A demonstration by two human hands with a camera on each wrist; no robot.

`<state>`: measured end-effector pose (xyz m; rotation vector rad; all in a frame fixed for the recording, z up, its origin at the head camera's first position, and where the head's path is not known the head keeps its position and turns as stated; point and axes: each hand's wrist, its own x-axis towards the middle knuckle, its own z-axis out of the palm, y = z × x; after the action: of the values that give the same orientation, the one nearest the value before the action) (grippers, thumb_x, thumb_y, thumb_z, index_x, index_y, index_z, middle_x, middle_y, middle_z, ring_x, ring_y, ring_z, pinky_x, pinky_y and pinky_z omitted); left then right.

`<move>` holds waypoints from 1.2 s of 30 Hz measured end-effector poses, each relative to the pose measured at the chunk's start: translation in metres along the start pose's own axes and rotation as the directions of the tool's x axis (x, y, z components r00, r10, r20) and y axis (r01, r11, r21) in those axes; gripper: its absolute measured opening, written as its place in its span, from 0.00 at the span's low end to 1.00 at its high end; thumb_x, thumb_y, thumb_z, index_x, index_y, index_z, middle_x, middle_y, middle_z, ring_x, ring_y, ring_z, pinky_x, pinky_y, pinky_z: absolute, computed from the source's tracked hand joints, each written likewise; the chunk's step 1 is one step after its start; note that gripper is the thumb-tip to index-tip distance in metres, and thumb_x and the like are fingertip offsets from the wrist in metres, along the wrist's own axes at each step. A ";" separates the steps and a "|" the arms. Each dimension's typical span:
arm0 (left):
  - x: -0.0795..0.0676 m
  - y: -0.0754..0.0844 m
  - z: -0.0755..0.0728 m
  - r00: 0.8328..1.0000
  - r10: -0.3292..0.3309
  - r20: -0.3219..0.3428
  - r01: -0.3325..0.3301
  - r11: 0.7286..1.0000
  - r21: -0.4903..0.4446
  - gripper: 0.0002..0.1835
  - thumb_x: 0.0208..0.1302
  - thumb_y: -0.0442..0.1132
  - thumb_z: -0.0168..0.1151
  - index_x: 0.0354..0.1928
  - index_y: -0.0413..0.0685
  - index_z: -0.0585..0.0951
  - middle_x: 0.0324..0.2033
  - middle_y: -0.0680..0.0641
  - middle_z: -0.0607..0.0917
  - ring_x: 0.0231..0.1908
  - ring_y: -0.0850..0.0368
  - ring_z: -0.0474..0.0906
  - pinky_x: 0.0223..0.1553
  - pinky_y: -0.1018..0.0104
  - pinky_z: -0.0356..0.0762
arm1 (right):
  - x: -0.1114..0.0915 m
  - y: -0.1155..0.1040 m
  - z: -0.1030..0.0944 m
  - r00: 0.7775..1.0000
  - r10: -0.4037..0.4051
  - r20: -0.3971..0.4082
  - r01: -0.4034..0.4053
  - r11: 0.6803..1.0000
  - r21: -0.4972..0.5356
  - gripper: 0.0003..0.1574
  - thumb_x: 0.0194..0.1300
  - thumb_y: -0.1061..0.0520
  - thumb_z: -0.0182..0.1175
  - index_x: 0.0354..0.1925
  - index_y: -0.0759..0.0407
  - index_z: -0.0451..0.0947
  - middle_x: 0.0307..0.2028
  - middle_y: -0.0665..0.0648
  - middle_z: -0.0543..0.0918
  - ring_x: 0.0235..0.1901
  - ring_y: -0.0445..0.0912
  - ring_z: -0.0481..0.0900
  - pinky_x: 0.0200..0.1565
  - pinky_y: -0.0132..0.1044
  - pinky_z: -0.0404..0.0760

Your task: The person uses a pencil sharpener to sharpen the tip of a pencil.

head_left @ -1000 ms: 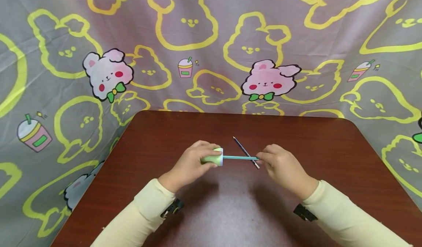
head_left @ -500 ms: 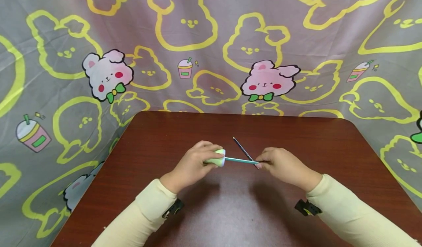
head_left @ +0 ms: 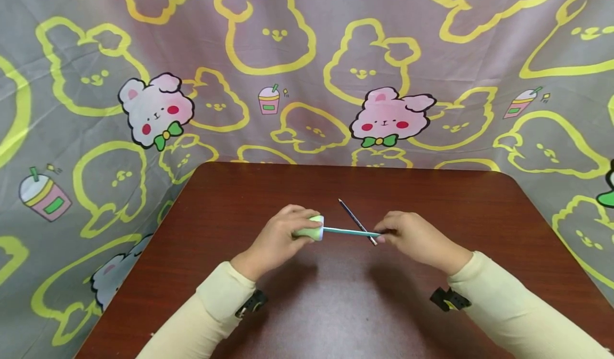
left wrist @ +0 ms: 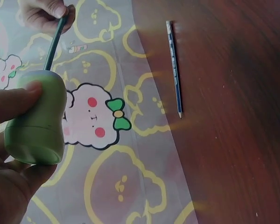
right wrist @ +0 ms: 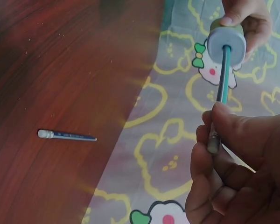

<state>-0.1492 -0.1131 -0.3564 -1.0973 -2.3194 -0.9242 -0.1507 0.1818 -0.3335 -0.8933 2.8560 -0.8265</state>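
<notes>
My left hand (head_left: pixel 277 237) grips a green pencil sharpener (left wrist: pixel 42 109) with a pale end face (right wrist: pixel 220 43). A teal pencil (head_left: pixel 350 231) runs from the hole in that face across to my right hand (head_left: pixel 413 237). Thumb and fingers of the right hand pinch it near its eraser end, which shows in the right wrist view. The pencil's other tip is hidden inside the sharpener. Both hands are held above the table. Below the teal pencil, a dark blue pencil (head_left: pixel 352 213) lies on the table, its sharpened tip pointing away and its white eraser toward me.
The dark red-brown wooden table (head_left: pixel 268 188) has rounded far corners. A grey curtain (head_left: pixel 307 82) printed with yellow bear outlines and pink-cheeked rabbits hangs behind it and along the sides. Each forearm wears a black wrist strap (head_left: pixel 449 299).
My right hand has turned about the pencil's axis and shifted slightly down and right. The sharpener has moved only a little. The blue pencil lies where it was.
</notes>
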 end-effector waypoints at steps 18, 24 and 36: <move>-0.002 -0.001 -0.006 0.992 -0.119 -0.040 0.115 0.990 -0.078 0.19 0.44 0.26 0.76 0.42 0.41 0.87 0.48 0.45 0.85 0.51 0.49 0.77 0.46 0.63 0.80 | -0.007 0.013 -0.005 0.999 0.035 -0.019 -0.034 0.998 0.061 0.07 0.58 0.63 0.67 0.37 0.55 0.86 0.31 0.44 0.80 0.31 0.38 0.74 0.33 0.32 0.75; -0.004 -0.001 -0.008 0.988 -0.144 -0.047 0.140 0.987 -0.084 0.19 0.44 0.26 0.76 0.43 0.42 0.87 0.49 0.46 0.85 0.51 0.50 0.77 0.47 0.60 0.79 | -0.009 0.016 -0.004 0.998 0.055 -0.031 -0.052 0.996 0.078 0.06 0.58 0.63 0.67 0.36 0.56 0.85 0.31 0.44 0.81 0.31 0.38 0.73 0.31 0.32 0.73; -0.006 -0.003 -0.008 0.979 -0.194 -0.059 0.185 0.974 -0.128 0.20 0.45 0.28 0.75 0.45 0.42 0.86 0.49 0.46 0.85 0.53 0.49 0.76 0.52 0.58 0.77 | -0.013 0.025 0.005 0.992 0.104 -0.067 -0.093 0.984 0.152 0.05 0.59 0.63 0.67 0.37 0.58 0.85 0.31 0.46 0.81 0.30 0.38 0.73 0.31 0.31 0.74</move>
<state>-0.1469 -0.1233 -0.3556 -0.8837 -2.3658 -1.1700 -0.1519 0.2034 -0.3520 -0.7123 2.8278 -1.0654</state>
